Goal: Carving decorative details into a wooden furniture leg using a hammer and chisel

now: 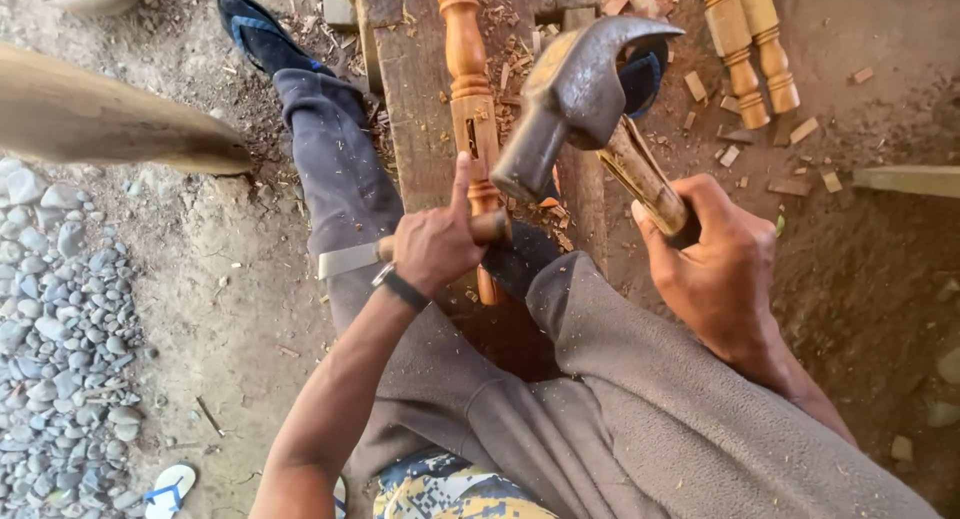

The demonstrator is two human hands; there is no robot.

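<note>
- Your left hand (436,247) wraps around the chisel (400,251), so you cannot see the middle of its handle.
- The hammer (575,94) head covers part of the turned wooden post (470,89) and the plank (415,89) under it.
- The top of the post is cut off by the top edge.
- Your right hand (715,269) hides the end of the hammer handle.
- The big pale wooden piece (100,119) on the left is blurry and runs off the left edge.
- The two turned pieces (750,44) at the top right are cut off by the top edge.
- The white sandal (168,489) at the bottom is partly out of view.
</note>
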